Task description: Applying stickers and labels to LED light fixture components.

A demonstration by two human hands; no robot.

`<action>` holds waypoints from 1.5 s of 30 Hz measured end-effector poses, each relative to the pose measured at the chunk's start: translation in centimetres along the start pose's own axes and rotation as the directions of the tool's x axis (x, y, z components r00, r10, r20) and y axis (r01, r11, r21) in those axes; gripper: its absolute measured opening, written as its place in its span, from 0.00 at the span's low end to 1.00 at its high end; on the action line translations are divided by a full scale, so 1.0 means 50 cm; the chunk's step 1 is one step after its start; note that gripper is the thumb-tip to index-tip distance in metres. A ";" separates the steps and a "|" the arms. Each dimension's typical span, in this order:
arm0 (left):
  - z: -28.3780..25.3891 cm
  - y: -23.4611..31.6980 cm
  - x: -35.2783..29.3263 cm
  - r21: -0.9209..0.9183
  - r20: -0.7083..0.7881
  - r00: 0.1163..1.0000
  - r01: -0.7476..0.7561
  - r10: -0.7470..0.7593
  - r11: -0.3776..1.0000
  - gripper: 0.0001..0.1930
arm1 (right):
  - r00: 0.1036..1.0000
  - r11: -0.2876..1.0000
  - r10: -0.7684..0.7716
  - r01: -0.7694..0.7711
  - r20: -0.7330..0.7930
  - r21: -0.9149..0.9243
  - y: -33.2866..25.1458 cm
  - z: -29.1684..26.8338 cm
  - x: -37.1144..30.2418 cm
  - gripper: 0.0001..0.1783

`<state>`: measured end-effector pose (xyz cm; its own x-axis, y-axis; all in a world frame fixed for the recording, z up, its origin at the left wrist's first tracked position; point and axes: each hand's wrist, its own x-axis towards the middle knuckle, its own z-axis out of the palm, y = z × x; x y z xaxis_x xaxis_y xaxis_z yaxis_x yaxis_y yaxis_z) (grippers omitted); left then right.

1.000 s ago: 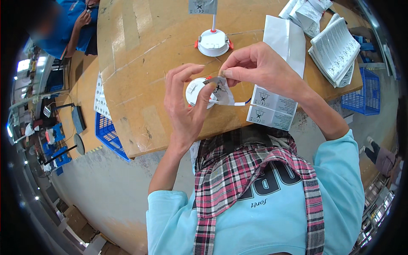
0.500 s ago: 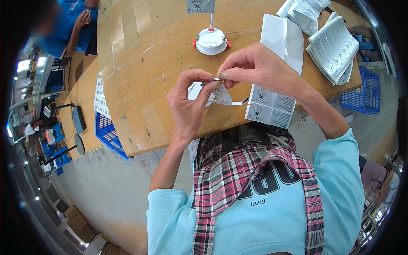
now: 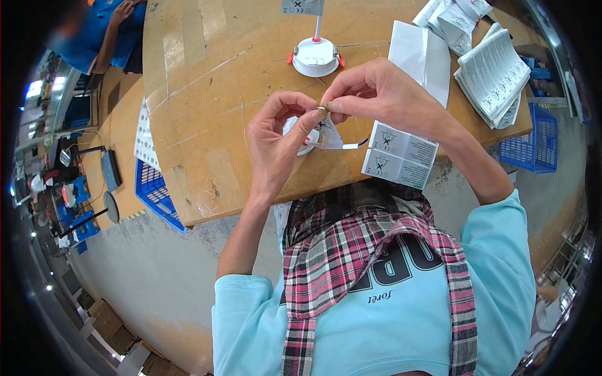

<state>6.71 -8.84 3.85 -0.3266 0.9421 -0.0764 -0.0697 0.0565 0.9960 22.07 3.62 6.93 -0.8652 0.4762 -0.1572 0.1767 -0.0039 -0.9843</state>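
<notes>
My left hand (image 3: 271, 144) and my right hand (image 3: 392, 97) meet fingertip to fingertip above the near part of the table. Both pinch the upper edge of a small silvery label (image 3: 326, 133) with black printed symbols. Beneath it runs a thin white cable (image 3: 349, 146) with a blue wire end, leading from a round white downlight (image 3: 306, 149) mostly hidden behind my left hand. Below my right wrist lies a sheet of similar labels (image 3: 404, 153), overhanging the table edge. Farther off stands another white downlight (image 3: 315, 59) with red clips and a label on its cable.
A glossy white sheet (image 3: 417, 62) and a stack of printed leaflets (image 3: 492, 78) lie at the right of the brown table (image 3: 213, 125). Blue crates stand beside it, one left (image 3: 153, 188), one right (image 3: 530, 141). A person in blue (image 3: 106, 37) is at the far left.
My left hand has shifted slightly upward and its fingertips sit closer to the right ones. Both hands keep their pinch on the label. The far person's hands have moved up.
</notes>
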 end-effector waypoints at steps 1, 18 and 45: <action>-0.002 -0.003 0.000 -0.011 0.007 1.000 -0.011 0.011 1.000 0.08 | 1.000 1.000 0.000 0.000 0.005 0.002 0.000 0.000 0.001 0.10; -0.022 -0.013 0.011 -0.181 -0.011 0.988 0.151 -0.156 0.972 0.08 | 0.989 0.984 0.081 -0.099 0.121 0.147 0.032 -0.010 0.030 0.12; -0.016 -0.008 0.014 0.016 -0.010 0.992 0.124 -0.124 0.992 0.07 | 0.991 0.993 0.082 -0.090 0.102 0.074 0.037 -0.011 0.032 0.12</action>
<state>5.75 -8.44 3.37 -0.3249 0.9244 -0.1999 -0.0943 0.1786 0.9794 21.27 4.84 4.88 -0.8911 0.3822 -0.2447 0.2184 -0.1115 -0.9695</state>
